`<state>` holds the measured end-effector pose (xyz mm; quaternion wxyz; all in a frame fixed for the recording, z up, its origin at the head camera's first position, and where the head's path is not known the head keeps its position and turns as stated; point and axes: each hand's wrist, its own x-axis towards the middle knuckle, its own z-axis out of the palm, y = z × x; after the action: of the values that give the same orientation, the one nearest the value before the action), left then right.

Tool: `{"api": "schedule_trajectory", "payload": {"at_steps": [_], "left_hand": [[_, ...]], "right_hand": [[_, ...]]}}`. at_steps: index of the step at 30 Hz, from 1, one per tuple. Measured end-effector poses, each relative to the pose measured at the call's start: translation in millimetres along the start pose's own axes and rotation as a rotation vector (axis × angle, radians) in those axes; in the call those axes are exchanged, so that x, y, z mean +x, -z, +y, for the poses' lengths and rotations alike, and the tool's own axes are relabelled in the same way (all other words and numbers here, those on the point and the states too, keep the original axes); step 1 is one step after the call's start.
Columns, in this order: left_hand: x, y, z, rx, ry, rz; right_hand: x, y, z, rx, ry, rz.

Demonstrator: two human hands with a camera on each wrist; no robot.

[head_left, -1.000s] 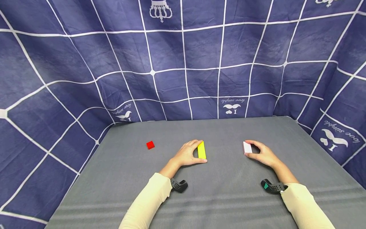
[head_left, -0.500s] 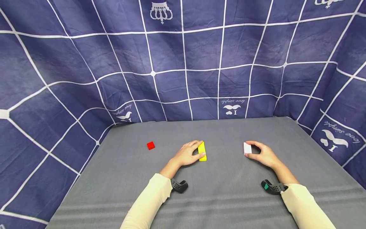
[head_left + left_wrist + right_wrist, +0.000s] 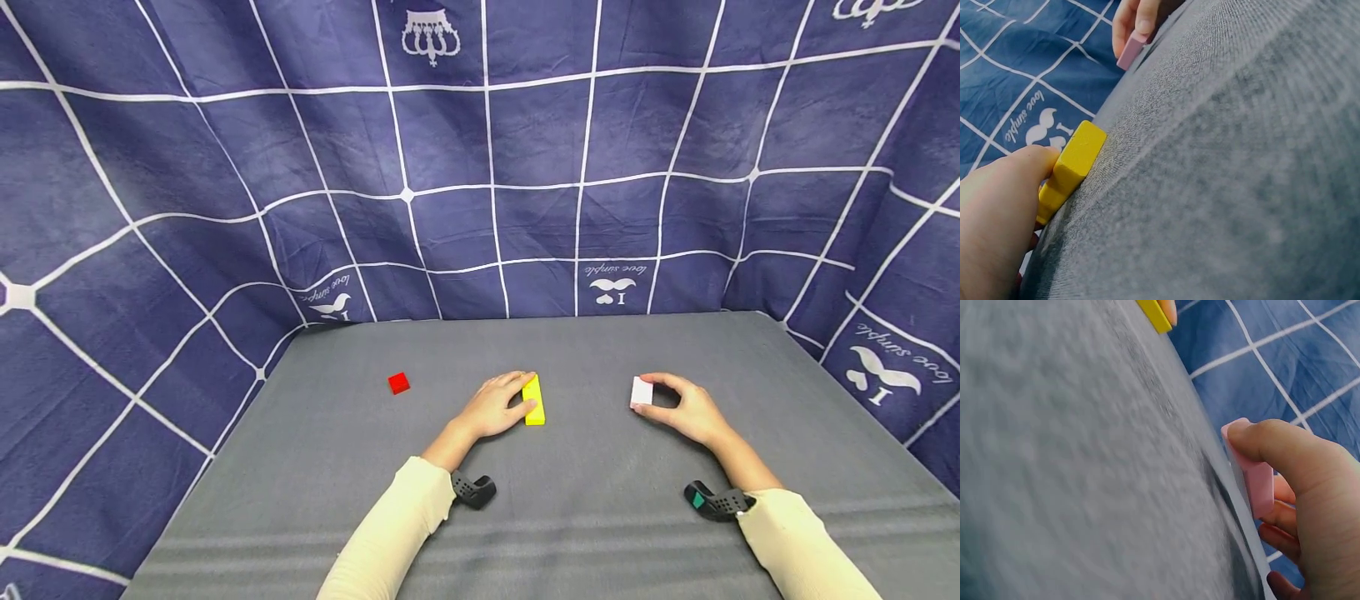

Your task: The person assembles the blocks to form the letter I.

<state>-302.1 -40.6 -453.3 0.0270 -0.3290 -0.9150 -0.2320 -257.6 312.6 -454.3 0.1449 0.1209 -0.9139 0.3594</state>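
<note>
In the head view, a long yellow block lies on the grey cloth under my left hand. My left thumb touches the block by its near end, and the fingers reach its far end; most of them are hidden in the left wrist view. To the right, my right hand pinches a pale pink block between thumb and fingers. From above, that block's top looks almost white. Whether it touches the cloth, I cannot tell. The two blocks are apart.
A small red block sits on the grey cloth left of my left hand. Blue curtain fabric with white grid lines rises behind and at both sides. Each wrist wears a dark band.
My left thumb has moved from the yellow block's near end onto the block. My right hand has shifted slightly left with the pink block. The red block stays put.
</note>
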Motion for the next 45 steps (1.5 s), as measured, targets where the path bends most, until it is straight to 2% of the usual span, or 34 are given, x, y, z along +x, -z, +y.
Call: {"api": "schedule_trajectory", "payload": {"at_steps": [11, 19, 26, 39, 45], "left_hand": [[4.4, -2.6, -1.2, 0.014, 0.014, -0.012], [3.8, -2.6, -1.3, 0.021, -0.008, 0.012], [2.4, -1.9, -0.8, 0.013, 0.0, 0.007], [1.5, -1.0, -0.8, 0.016, 0.013, 0.0], [0.9, -1.7, -1.4, 0.024, 0.017, -0.005]], "right_hand": [[-0.9, -16, -21, 0.009, 0.08, -0.004], [-1.3, -29, -35, -0.008, 0.147, -0.019], [-2.7, -39, -47, 0.004, 0.207, -0.041], [-8.3, -65, -77, 0.08, 0.415, -0.082], [-10.8, -75, -87, 0.099, 0.479, -0.117]]}}
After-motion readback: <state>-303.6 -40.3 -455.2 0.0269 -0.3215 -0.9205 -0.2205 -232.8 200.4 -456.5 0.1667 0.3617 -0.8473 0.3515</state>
